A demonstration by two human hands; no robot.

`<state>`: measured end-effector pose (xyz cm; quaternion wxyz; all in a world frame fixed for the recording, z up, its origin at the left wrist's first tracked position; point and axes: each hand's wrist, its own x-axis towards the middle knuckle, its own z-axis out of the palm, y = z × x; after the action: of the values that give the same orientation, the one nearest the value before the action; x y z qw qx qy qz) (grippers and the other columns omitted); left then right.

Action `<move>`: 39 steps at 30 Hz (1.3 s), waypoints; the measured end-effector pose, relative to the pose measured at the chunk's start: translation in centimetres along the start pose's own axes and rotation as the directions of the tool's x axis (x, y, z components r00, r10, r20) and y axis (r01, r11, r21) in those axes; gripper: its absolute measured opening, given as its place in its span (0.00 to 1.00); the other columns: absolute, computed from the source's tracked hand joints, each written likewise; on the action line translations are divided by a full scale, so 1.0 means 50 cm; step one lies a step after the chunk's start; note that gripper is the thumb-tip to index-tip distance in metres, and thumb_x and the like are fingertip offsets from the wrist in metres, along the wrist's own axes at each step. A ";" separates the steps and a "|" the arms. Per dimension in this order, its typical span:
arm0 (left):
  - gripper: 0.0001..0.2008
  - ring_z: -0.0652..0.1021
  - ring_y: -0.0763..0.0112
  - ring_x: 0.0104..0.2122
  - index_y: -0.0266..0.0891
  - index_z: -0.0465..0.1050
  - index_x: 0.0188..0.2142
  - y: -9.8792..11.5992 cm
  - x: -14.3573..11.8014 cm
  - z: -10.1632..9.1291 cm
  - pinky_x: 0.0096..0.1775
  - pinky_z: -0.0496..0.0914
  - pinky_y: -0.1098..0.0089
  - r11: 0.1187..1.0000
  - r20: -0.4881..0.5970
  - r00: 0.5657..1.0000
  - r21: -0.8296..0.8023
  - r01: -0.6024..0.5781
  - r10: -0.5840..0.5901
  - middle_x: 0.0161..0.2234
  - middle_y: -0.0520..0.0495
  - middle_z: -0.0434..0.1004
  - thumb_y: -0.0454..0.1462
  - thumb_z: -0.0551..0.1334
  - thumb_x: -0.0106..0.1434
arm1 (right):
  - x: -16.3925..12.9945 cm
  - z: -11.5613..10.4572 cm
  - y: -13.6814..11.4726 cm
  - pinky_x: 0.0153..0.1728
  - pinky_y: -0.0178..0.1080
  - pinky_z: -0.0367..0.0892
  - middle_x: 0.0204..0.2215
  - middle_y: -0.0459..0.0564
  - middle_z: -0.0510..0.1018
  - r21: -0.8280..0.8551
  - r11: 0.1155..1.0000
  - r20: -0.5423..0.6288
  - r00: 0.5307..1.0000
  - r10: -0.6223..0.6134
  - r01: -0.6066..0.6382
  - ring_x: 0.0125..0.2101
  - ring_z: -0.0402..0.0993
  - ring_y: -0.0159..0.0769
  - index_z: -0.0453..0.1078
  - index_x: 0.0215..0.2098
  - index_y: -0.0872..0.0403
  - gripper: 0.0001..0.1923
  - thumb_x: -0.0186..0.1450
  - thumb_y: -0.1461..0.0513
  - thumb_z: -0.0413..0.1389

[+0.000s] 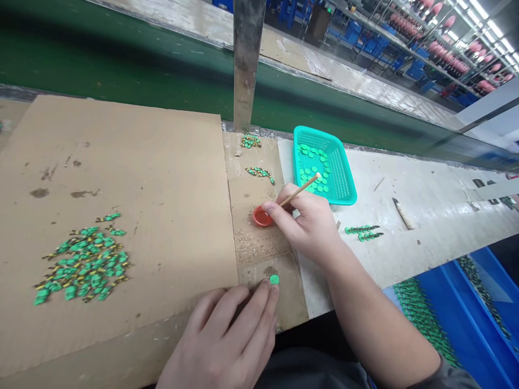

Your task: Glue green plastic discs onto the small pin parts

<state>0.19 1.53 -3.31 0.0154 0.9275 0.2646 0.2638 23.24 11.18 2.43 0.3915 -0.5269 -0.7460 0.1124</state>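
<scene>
A thin wooden stick [302, 189] with a pale end pointing up is pinched in my right hand [308, 221]. The hand's thumb and fingertips are at a small red cup [262, 216]; the lower end of the stick is hidden by the fingers. My left hand [231, 335] lies lower down with its fingers curled together, the fingertips on the near edge of a small round green button-like disc [274, 279]. Whatever is beneath the left palm is hidden. A teal basket [344, 181] holding several green discs stands beyond my right hand.
Cardboard [182, 189] at left carries a heap of green-and-yellow pieces [89, 265]. Smaller piles [250, 141] lie near the metal post [244, 65]. Two green strips [367, 233] and a short marker-like stick [403, 213] are at right. Blue bins [438, 286] stand below the table edge.
</scene>
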 end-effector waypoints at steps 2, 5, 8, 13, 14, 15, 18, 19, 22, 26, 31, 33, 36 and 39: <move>0.10 0.80 0.54 0.52 0.42 0.85 0.50 -0.001 0.001 0.001 0.52 0.69 0.49 1.000 -0.003 1.000 -0.003 0.010 -0.010 0.64 0.46 0.81 0.34 0.64 0.76 | -0.001 -0.003 -0.004 0.32 0.35 0.67 0.27 0.41 0.74 -0.002 1.000 -0.015 1.000 -0.008 0.008 0.26 0.70 0.30 0.67 0.30 0.49 0.18 0.80 0.59 0.61; 0.11 0.80 0.54 0.51 0.41 0.85 0.52 -0.001 0.004 -0.002 0.52 0.69 0.49 1.000 -0.011 1.000 -0.005 0.013 -0.013 0.63 0.46 0.82 0.33 0.63 0.76 | -0.011 -0.016 -0.015 0.31 0.36 0.68 0.27 0.42 0.76 -0.008 1.000 -0.103 0.995 -0.014 0.014 0.26 0.71 0.31 0.69 0.32 0.49 0.17 0.80 0.58 0.61; 0.11 0.80 0.55 0.51 0.42 0.85 0.51 -0.001 0.005 -0.004 0.52 0.69 0.50 1.000 -0.016 1.000 0.001 0.009 -0.009 0.61 0.46 0.83 0.34 0.63 0.76 | -0.031 -0.035 -0.023 0.31 0.38 0.68 0.26 0.43 0.77 -0.028 0.999 -0.202 0.979 0.034 -0.040 0.26 0.73 0.33 0.69 0.33 0.48 0.16 0.80 0.58 0.60; 0.12 0.79 0.54 0.51 0.41 0.85 0.51 0.003 0.003 -0.002 0.52 0.68 0.49 1.000 -0.028 1.000 0.001 -0.005 0.005 0.61 0.46 0.83 0.33 0.62 0.77 | -0.063 -0.037 -0.005 0.29 0.37 0.69 0.26 0.42 0.75 -0.029 0.994 -0.149 0.984 0.100 -0.106 0.25 0.70 0.32 0.68 0.31 0.48 0.17 0.79 0.58 0.60; 0.12 0.79 0.54 0.51 0.40 0.85 0.52 0.004 0.003 -0.001 0.52 0.68 0.49 1.000 -0.026 1.000 -0.001 -0.007 0.007 0.62 0.46 0.83 0.33 0.62 0.77 | -0.066 -0.033 0.000 0.29 0.37 0.69 0.26 0.42 0.75 -0.026 0.994 -0.140 0.985 0.104 -0.108 0.25 0.70 0.32 0.68 0.30 0.49 0.17 0.79 0.58 0.60; 0.12 0.79 0.53 0.51 0.40 0.85 0.52 0.004 0.003 -0.001 0.52 0.68 0.49 1.000 -0.026 1.000 -0.003 -0.007 0.007 0.62 0.46 0.83 0.33 0.62 0.77 | -0.068 -0.029 0.005 0.29 0.36 0.69 0.26 0.43 0.75 -0.026 0.994 -0.135 0.985 0.104 -0.108 0.25 0.70 0.32 0.68 0.30 0.49 0.17 0.79 0.58 0.60; 0.12 0.79 0.54 0.51 0.40 0.85 0.54 0.004 0.005 -0.003 0.52 0.68 0.49 1.000 -0.017 1.000 -0.010 -0.003 0.003 0.63 0.46 0.82 0.33 0.62 0.78 | -0.069 -0.019 0.013 0.30 0.37 0.69 0.26 0.42 0.74 -0.021 0.995 -0.126 0.988 0.090 -0.093 0.25 0.71 0.32 0.68 0.30 0.49 0.16 0.78 0.59 0.60; 0.12 0.79 0.54 0.51 0.39 0.85 0.55 0.004 0.005 -0.004 0.52 0.68 0.49 1.000 -0.015 1.000 -0.011 0.002 -0.002 0.63 0.46 0.82 0.33 0.62 0.78 | -0.068 -0.018 0.014 0.30 0.37 0.69 0.26 0.42 0.74 -0.015 0.996 -0.114 0.990 0.082 -0.084 0.25 0.70 0.32 0.68 0.30 0.49 0.16 0.78 0.61 0.60; 0.12 0.79 0.54 0.51 0.39 0.85 0.54 0.004 0.005 -0.005 0.52 0.68 0.48 1.000 -0.012 1.000 -0.012 -0.001 0.001 0.62 0.46 0.83 0.33 0.62 0.79 | -0.063 -0.021 0.013 0.30 0.37 0.68 0.26 0.42 0.74 -0.013 0.997 -0.097 0.993 0.071 -0.072 0.25 0.70 0.32 0.68 0.30 0.49 0.16 0.77 0.62 0.60; 0.13 0.79 0.52 0.51 0.37 0.84 0.56 0.005 0.002 -0.005 0.52 0.67 0.48 1.000 -0.034 0.999 -0.011 0.001 -0.002 0.62 0.45 0.83 0.33 0.61 0.79 | -0.075 -0.039 -0.006 0.31 0.39 0.69 0.26 0.43 0.75 -0.073 0.993 -0.177 0.981 0.075 -0.089 0.26 0.72 0.34 0.69 0.33 0.48 0.15 0.79 0.59 0.60; 0.14 0.78 0.52 0.50 0.34 0.83 0.58 0.007 0.002 -0.005 0.52 0.67 0.47 1.000 -0.024 1.000 -0.001 -0.007 0.007 0.62 0.43 0.83 0.33 0.61 0.79 | -0.155 -0.041 -0.059 0.34 0.41 0.71 0.30 0.43 0.78 0.044 0.985 -0.212 0.962 0.172 -0.166 0.30 0.77 0.35 0.71 0.40 0.47 0.09 0.80 0.62 0.60; 0.15 0.79 0.51 0.51 0.33 0.83 0.58 0.007 0.002 -0.004 0.52 0.67 0.47 1.000 -0.029 0.999 -0.007 -0.013 0.013 0.62 0.42 0.82 0.32 0.60 0.79 | -0.194 -0.028 -0.082 0.33 0.41 0.72 0.31 0.43 0.78 0.136 0.979 -0.176 0.969 0.175 -0.152 0.30 0.77 0.35 0.70 0.42 0.47 0.07 0.80 0.64 0.59; 0.16 0.79 0.50 0.53 0.35 0.84 0.56 0.009 0.002 -0.002 0.53 0.67 0.46 0.999 -0.017 1.000 -0.030 -0.012 0.011 0.62 0.42 0.82 0.32 0.57 0.80 | -0.230 -0.004 -0.106 0.31 0.40 0.73 0.30 0.44 0.79 0.171 0.981 -0.164 0.979 0.123 -0.094 0.29 0.76 0.35 0.69 0.43 0.48 0.08 0.80 0.66 0.57; 0.16 0.79 0.49 0.54 0.36 0.84 0.55 0.011 -0.001 -0.001 0.54 0.67 0.46 0.999 0.000 1.000 -0.048 0.000 0.000 0.62 0.42 0.81 0.32 0.56 0.80 | -0.239 0.010 -0.114 0.29 0.38 0.72 0.29 0.44 0.78 0.136 0.989 -0.171 0.982 0.083 -0.060 0.27 0.74 0.33 0.69 0.41 0.50 0.10 0.81 0.67 0.54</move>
<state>0.40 1.04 -3.22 0.0375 0.9269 0.2582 0.2698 20.56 -1.53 -0.17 0.4852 -0.5347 -0.6800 0.1276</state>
